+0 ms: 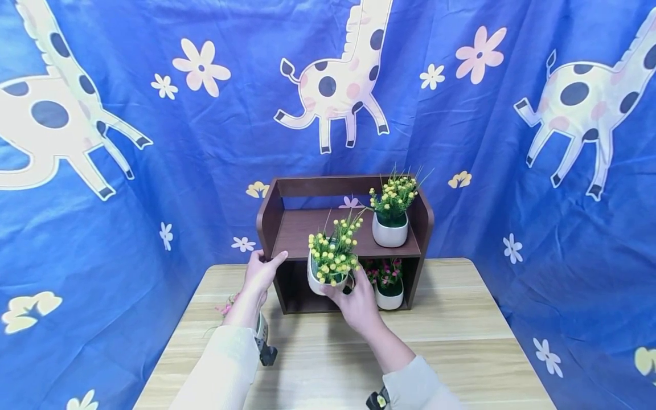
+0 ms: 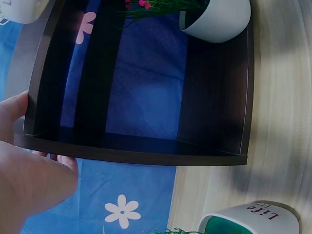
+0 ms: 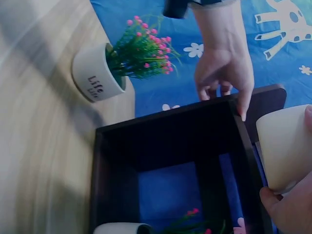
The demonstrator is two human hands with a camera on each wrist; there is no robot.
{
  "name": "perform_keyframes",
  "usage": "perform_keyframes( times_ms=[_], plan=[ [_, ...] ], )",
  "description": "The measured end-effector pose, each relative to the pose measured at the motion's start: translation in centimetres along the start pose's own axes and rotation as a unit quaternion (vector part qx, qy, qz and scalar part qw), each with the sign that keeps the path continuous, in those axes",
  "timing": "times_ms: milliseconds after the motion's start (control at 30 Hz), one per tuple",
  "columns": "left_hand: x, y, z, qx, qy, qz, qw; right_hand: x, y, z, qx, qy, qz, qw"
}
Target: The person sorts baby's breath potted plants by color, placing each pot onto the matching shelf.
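Note:
My right hand (image 1: 359, 302) grips a white pot holding a yellow-flowered artificial plant (image 1: 335, 253), in front of the brown two-tier shelf (image 1: 302, 225) at the height of its upper board. In the right wrist view, the white pot (image 3: 282, 144) is beside that board's edge, with fingers and thumb around it. My left hand (image 1: 260, 278) holds the shelf's left side; its thumb presses the board's front edge while the fingers lie outside the side panel, as the left wrist view (image 2: 34, 175) shows. Whether the held pot touches the board I cannot tell.
Another yellow-flowered plant (image 1: 390, 230) stands at the upper tier's right. Below it, a pink-flowered plant (image 1: 389, 296) sits in the lower compartment's right part. A pink-flowered pot marked "Life" (image 3: 95, 80) stands on the wooden table (image 1: 441, 341), left of the shelf. Blue curtain (image 1: 220, 148) surrounds the table.

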State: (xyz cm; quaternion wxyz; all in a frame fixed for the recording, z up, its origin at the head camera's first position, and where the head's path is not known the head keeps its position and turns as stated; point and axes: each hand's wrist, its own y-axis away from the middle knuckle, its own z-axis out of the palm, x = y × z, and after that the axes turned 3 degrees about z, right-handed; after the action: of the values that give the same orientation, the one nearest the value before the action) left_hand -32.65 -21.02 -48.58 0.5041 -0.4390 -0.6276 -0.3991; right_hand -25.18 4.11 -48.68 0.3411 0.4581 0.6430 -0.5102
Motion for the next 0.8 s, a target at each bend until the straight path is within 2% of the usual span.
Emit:
perform_keyframes(
  times_ms=[133,500,633,800],
  plan=[
    [0.0,0.0,0.1,0.001,0.0,0.001,1.0,-0.2,-1.4,-0.1,-0.002,0.0,0.004,1.0],
    [0.0,0.0,0.1,-0.001,-0.001,0.002,1.0,0.0,-3.6,0.6,-0.008,-0.023,0.052,0.9984],
    [0.0,0.0,0.0,0.0,0.002,0.002,1.0,-0.5,-4.2,0.5,-0.005,-0.011,0.069,0.9976],
    [0.1,0.1,0.1,0.001,0.003,-0.002,1.0,-0.9,-4.9,0.4,-0.006,0.029,0.081,0.9963]
  ],
)
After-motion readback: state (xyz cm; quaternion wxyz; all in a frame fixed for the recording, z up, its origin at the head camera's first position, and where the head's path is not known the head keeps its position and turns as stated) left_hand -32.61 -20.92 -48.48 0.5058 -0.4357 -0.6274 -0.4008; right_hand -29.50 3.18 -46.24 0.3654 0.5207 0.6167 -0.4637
